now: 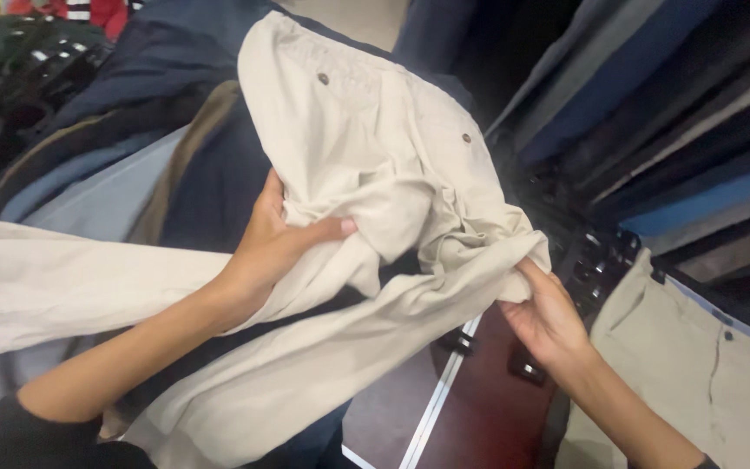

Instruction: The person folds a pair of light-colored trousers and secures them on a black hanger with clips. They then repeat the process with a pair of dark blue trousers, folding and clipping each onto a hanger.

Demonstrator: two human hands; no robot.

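While both hands grip them, the beige trousers [366,156] hang bunched at the centre of the view, waistband up toward 12 o'clock and legs trailing off to 8 o'clock. At about 9 o'clock from the bunch, the left hand [275,243] is closed on the crumpled seat, thumb pressed across the cloth. Down at 4 o'clock the right hand [544,313] pinches a fold of one leg. Dark hanging trousers [653,113] fill 2 o'clock; another beige pair [696,365] lies at 4 o'clock.
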